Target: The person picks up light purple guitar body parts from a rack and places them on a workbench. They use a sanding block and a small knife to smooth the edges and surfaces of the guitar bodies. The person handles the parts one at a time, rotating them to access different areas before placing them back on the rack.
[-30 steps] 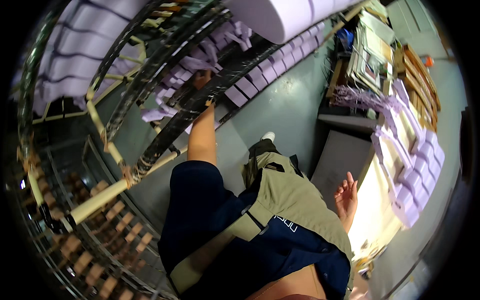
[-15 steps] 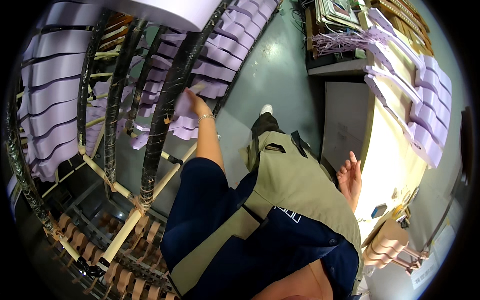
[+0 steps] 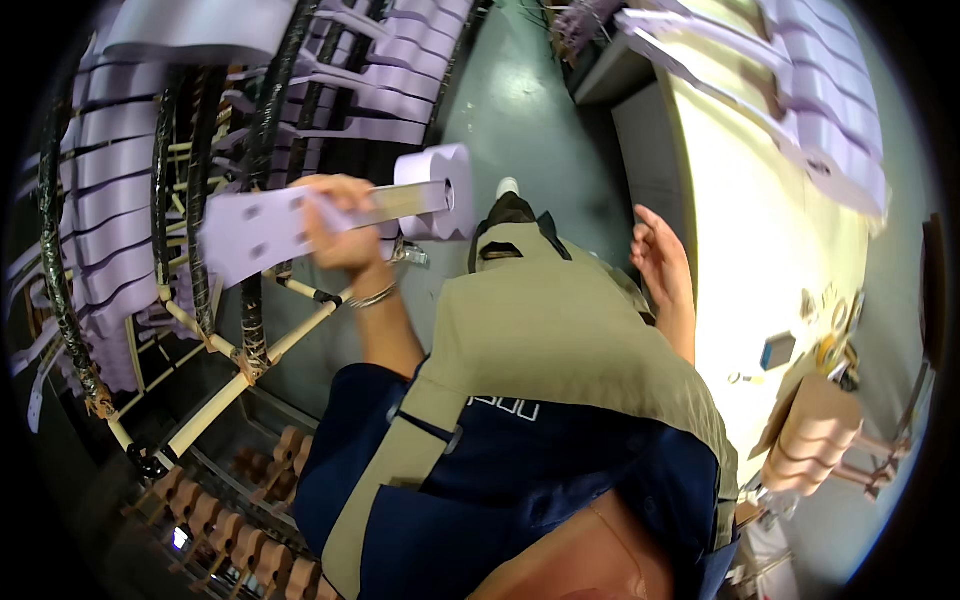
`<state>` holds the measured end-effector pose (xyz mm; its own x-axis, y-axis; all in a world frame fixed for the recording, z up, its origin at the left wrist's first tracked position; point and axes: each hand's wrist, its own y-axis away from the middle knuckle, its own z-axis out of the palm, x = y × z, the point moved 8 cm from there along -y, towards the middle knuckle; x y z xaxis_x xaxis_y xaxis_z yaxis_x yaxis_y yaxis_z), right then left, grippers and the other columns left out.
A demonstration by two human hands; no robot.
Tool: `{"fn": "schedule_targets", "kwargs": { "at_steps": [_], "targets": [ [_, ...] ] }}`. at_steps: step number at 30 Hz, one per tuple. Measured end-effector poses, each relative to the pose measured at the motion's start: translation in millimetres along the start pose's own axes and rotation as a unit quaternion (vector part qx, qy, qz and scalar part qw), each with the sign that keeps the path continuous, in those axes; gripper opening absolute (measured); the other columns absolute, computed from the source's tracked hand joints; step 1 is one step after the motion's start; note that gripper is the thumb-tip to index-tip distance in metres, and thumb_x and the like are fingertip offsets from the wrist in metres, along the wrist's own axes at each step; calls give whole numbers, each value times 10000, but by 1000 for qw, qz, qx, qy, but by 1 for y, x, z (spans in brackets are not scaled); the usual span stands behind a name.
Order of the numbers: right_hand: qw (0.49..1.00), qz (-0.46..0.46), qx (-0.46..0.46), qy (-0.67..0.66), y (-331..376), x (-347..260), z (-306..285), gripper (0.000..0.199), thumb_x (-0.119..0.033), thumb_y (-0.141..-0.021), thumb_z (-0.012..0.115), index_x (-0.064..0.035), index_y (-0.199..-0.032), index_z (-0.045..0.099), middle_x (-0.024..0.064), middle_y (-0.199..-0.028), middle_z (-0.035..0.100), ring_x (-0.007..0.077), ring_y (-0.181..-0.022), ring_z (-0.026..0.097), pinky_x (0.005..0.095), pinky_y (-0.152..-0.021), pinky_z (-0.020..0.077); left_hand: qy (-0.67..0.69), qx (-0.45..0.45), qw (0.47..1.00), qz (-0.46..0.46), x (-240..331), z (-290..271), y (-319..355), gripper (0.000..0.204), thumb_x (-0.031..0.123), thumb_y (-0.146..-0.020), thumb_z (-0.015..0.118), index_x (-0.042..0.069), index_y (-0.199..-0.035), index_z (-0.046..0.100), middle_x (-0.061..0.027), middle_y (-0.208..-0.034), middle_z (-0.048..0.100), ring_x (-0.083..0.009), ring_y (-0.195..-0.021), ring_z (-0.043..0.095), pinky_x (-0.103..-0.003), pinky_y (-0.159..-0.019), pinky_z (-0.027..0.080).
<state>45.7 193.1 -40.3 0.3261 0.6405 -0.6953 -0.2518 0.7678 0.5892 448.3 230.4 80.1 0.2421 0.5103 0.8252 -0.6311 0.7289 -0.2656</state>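
Note:
My left hand (image 3: 335,225) is closed round the neck of a lilac ukulele (image 3: 432,190), just below its headstock. The ukulele lies sideways in the air in front of the rack, with its broad headstock to the left and its small body to the right. My right hand (image 3: 660,255) holds nothing; its fingers are apart and loosely bent beside the edge of the pale workbench (image 3: 730,270). On the rack (image 3: 268,120), whose bars are wrapped in black, hang rows of more lilac ukuleles (image 3: 395,90).
More lilac ukuleles (image 3: 825,90) lie stacked at the bench's far end. Nearer on it are a small blue block (image 3: 778,350) and tape rolls (image 3: 828,352). Unpainted ukulele bodies (image 3: 815,425) sit at the right; bare wooden ones (image 3: 240,540) fill a lower rack. Grey floor (image 3: 510,90) runs between.
My left hand has come out from the rack bars with a lilac ukulele now in plain view. My body has shifted forward along the bench, and the right hand stays empty.

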Motion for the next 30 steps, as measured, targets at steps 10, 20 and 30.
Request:
{"fn": "schedule_targets", "kwargs": {
  "at_steps": [10,20,30],
  "targets": [
    [974,-210,75,33,40,-39,-93,750,-543,-888,406,0,-1376,235,185,-1394,293,286,-1311,258,403,-1068,226,388,-92,907,-131,112,137,-19,152,74,-700,561,95,-758,422,42,-554,343,-83,-456,379,-261,-612,409],
    [913,-235,209,-261,113,-27,-195,769,-589,-906,232,27,-1366,236,140,-1400,313,251,-1273,324,339,-1042,272,153,-184,967,-89,8,293,32,605,543,-805,484,-19,-1028,518,-137,-895,587,-297,-921,576,-522,-982,366],
    [842,-312,281,-339,160,-53,-205,875,-661,-866,131,58,-1353,240,165,-1369,352,256,-1253,356,353,-1028,294,54,-255,927,-271,-125,376,142,366,357,-932,387,73,-1160,350,-186,-1143,490,-333,-1106,487,-483,-956,387]
  ]
}}
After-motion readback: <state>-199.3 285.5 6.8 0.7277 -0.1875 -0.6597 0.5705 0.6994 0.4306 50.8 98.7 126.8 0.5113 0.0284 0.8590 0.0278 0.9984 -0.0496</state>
